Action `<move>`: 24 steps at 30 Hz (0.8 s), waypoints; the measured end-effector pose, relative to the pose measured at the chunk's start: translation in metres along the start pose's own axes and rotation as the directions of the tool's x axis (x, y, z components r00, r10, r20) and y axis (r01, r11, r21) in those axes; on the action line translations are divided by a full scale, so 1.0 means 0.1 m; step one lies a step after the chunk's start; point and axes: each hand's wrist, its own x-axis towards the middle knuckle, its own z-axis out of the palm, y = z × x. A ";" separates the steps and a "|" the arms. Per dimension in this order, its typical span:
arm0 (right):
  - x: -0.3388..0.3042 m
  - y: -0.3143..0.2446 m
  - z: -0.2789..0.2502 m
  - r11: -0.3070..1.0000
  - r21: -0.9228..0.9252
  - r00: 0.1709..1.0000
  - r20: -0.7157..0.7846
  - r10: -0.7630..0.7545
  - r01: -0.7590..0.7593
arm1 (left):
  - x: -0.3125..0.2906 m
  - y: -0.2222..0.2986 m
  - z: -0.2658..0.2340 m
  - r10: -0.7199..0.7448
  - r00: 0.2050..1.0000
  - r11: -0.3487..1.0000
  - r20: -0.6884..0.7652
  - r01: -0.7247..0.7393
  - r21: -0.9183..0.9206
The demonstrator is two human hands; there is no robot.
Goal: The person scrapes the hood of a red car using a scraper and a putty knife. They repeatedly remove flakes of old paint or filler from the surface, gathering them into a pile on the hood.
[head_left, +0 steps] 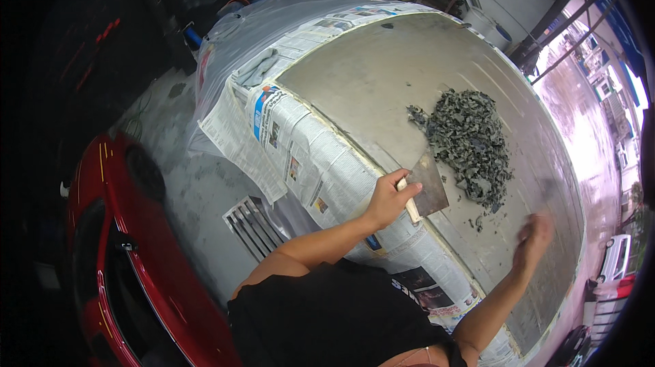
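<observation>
My left hand (390, 202) is closed round the pale handle of a wide-bladed scraper (431, 188). The blade rests over the edge of a bare, dull grey-brown vehicle roof (355, 66). Beside the blade lies a heap of dark grey-green paint flakes (471, 142), with a few loose bits around it. My right hand (534, 236) is over the roof to the right of the heap. Motion smears its fingers, so I cannot make out whether they hold anything.
Newspaper (321, 162) masks the roof's near and left sides, and clear plastic sheeting (245, 25) drapes the far left end. A folded grey cloth (258, 66) lies at the left corner. Below left are a red car (150, 258) and a metal grate (252, 227).
</observation>
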 end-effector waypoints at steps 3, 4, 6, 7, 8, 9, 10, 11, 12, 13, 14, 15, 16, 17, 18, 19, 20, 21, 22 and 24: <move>-0.16 0.30 0.08 0.954 0.104 0.948 0.186 0.260 -0.282 | -0.02 -0.03 -0.04 0.031 0.999 0.994 0.007 -0.032 0.105; -0.26 0.34 0.10 0.960 0.123 0.964 0.126 0.235 -0.250 | -0.03 -0.05 -0.06 0.050 0.999 0.991 -0.002 -0.050 0.127; -0.25 0.36 0.08 0.965 0.097 0.959 0.175 0.224 -0.243 | 0.00 -0.06 -0.08 0.094 0.995 0.982 -0.020 -0.090 0.169; -0.24 0.36 0.08 0.968 0.086 0.955 0.201 0.216 -0.236 | -0.01 -0.05 -0.08 0.057 0.997 0.994 -0.043 -0.053 0.091; -0.25 0.33 0.06 0.971 0.045 0.952 0.211 0.222 -0.236 | 0.00 -0.07 -0.08 0.061 0.997 0.993 -0.051 -0.055 0.108; -0.28 0.29 0.04 0.973 0.003 0.950 0.218 0.225 -0.231 | 0.01 -0.10 -0.07 0.067 0.996 0.991 -0.055 -0.060 0.122; -0.31 0.26 0.03 0.974 -0.038 0.947 0.226 0.228 -0.225 | 0.03 -0.11 -0.08 0.073 0.996 0.989 -0.061 -0.064 0.136; -0.32 0.26 0.05 0.974 -0.025 0.943 0.245 0.226 -0.227 | 0.03 -0.11 -0.08 0.078 0.995 0.988 -0.066 -0.069 0.140; -0.34 0.27 0.04 0.973 -0.013 0.938 0.262 0.225 -0.230 | 0.01 -0.09 -0.08 0.082 0.994 0.987 -0.070 -0.071 0.143; -0.34 0.28 0.05 0.972 -0.001 0.933 0.281 0.225 -0.234 | -0.01 -0.07 -0.07 0.085 0.994 0.986 -0.075 -0.073 0.148; -0.33 0.30 0.06 0.971 0.009 0.928 0.296 0.225 -0.238 | -0.01 -0.06 -0.08 0.093 0.993 0.981 -0.078 -0.078 0.176; -0.33 0.33 0.06 0.969 0.014 0.924 0.305 0.230 -0.246 | -0.02 -0.05 -0.08 0.094 0.993 0.976 -0.077 -0.077 0.202; -0.34 0.35 0.05 0.967 0.019 0.919 0.316 0.235 -0.254 | -0.02 -0.06 -0.08 0.095 0.992 0.971 -0.078 -0.076 0.228; -0.34 0.35 0.05 0.964 0.026 0.916 0.317 0.244 -0.266 | -0.04 -0.07 -0.08 0.099 0.993 0.970 -0.072 -0.079 0.232; -0.34 0.35 0.05 0.960 0.036 0.914 0.318 0.252 -0.277 | -0.04 -0.07 -0.08 0.104 0.992 0.967 -0.065 -0.086 0.238; -0.34 0.35 0.05 0.956 0.046 0.911 0.319 0.259 -0.288 | -0.05 -0.08 -0.09 0.110 0.992 0.965 -0.058 -0.092 0.245; -0.34 0.35 0.06 0.956 0.050 0.909 0.327 0.258 -0.289 | -0.07 -0.09 -0.10 0.103 0.992 0.966 -0.069 -0.083 0.245; -0.33 0.35 0.07 0.956 0.060 0.909 0.330 0.253 -0.288 | -0.07 -0.10 -0.12 0.099 0.992 0.966 -0.074 -0.078 0.247; -0.33 0.35 0.07 0.956 0.068 0.910 0.332 0.249 -0.286 | -0.08 -0.10 -0.13 0.094 0.992 0.966 -0.079 -0.072 0.248; -0.32 0.35 0.06 0.957 0.071 0.910 0.336 0.243 -0.281 | -0.09 -0.06 -0.13 0.102 0.989 0.967 -0.105 -0.074 0.243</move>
